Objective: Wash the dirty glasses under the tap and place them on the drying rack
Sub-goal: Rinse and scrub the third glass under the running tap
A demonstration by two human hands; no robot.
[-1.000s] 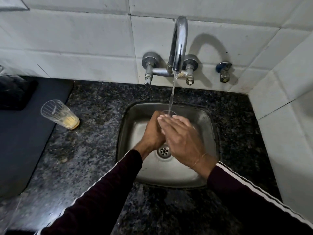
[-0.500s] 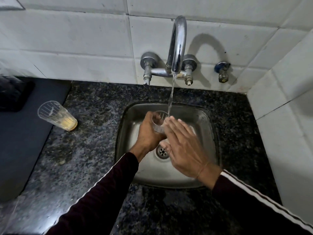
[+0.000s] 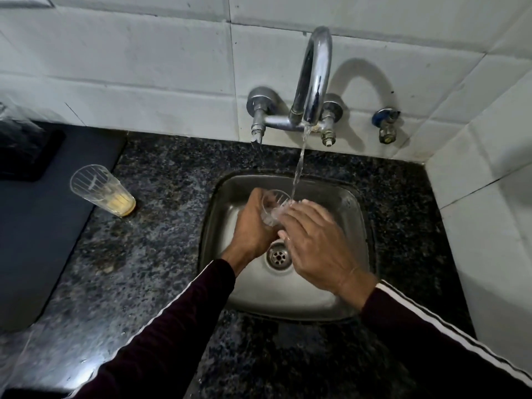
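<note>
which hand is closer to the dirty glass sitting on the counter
Left. The left hand grips the glass in the sink, the nearer one to the dirty glass on the counter; the right hand is farther right.

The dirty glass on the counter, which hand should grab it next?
Probably the left hand: the dirty glass stands on the counter on its side of the sink, though it now grips the glass being washed. The right hand is farther away.

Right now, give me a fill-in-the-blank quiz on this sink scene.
1. The left hand grips a glass over the ____.
2. Water runs from the ____ onto the right hand.
3. The other glass stands on the counter, holding a ____ residue.

Missing: sink; tap; yellowish
</note>
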